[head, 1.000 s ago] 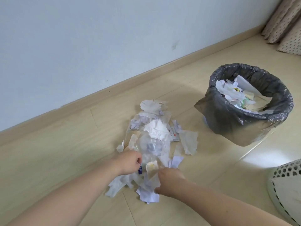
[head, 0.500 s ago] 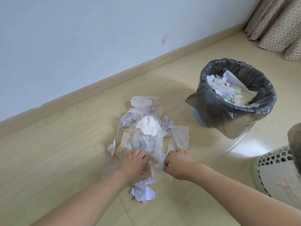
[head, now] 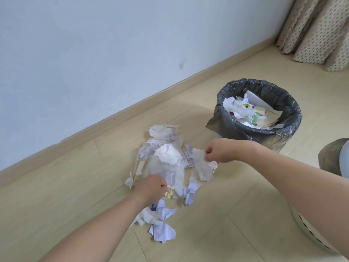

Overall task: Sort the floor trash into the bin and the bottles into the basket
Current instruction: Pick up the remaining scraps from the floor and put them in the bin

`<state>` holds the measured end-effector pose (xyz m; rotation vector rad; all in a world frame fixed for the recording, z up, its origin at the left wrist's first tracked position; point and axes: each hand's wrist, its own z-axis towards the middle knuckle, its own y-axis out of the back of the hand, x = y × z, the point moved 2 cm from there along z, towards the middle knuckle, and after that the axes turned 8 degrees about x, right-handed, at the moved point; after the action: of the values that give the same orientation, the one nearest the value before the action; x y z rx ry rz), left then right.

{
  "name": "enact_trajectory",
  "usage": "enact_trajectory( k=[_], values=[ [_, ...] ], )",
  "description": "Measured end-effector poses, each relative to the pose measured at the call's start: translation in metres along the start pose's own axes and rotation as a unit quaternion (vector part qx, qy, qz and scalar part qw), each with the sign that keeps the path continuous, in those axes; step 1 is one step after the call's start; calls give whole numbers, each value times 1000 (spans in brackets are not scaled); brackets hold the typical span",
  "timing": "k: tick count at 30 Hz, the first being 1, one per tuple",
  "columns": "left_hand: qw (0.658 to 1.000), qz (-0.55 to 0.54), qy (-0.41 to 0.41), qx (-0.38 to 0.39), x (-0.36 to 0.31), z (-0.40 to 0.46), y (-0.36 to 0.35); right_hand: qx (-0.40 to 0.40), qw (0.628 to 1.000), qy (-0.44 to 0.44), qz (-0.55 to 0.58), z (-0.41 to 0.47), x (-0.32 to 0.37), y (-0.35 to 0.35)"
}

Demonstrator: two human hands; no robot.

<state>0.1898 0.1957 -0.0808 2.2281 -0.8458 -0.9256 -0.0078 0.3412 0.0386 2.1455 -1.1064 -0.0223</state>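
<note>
Your right hand (head: pixel 221 151) is pinching a tissue scrap (head: pixel 203 167) just short of the lined bin (head: pixel 258 114); left hand (head: pixel 151 188) is grasping yellow paper (head: pixel 169 192) at the pile's edge farthest from the bin. A loose pinch is risking a drop outside the bin.

- The right hand (head: pixel 221 151) was down on the pile of trash (head: pixel 166 159) before. Now it is up in the air and nearer the bin (head: pixel 283 127).
- It now pinches a torn paper scrap (head: pixel 204 167), which hangs from its fingers.
- The left hand (head: pixel 151 188) has closed on a small yellowish scrap (head: pixel 169 192) at the near edge of the pile.
</note>
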Motion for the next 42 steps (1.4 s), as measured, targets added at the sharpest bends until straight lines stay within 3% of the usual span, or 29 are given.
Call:
enact_trajectory(
  k=[4,8,12,15,19,23,25,27,30,34,38,42],
  values=[
    [989,-128,45,-57,-30,-11,52,26,999,-44,-9,-3,2,33],
    [945,-292,0,-147,-95,-6,128,6,987,-123,-103,-13,-5,74],
    [914,-359,-50,-182,-177,18,174,-133,979,-141,-61,-29,-45,106],
    [900,-385,-71,-189,-233,38,188,-247,957,-142,47,-29,-75,117],
    [920,-348,-56,-171,-259,55,186,-299,931,-147,147,-20,-92,113],
    [961,-242,-25,-134,-220,53,181,-386,905,-176,39,-20,-86,101],
    [985,-132,-14,-114,-184,44,178,-468,877,-110,-17,-15,-67,90],
    [996,-27,-10,-85,-147,29,172,-500,864,-13,-56,-8,-39,70],
    [996,87,0,-10,-87,4,146,-439,888,109,-78,10,8,18],
    [980,173,25,92,-9,-18,95,-263,942,177,-109,37,51,-72],
    [976,169,25,132,44,-34,50,-90,976,140,-138,60,75,-152],
    [977,161,-15,139,71,-42,10,-16,986,54,-159,76,75,-201]
  ],
)
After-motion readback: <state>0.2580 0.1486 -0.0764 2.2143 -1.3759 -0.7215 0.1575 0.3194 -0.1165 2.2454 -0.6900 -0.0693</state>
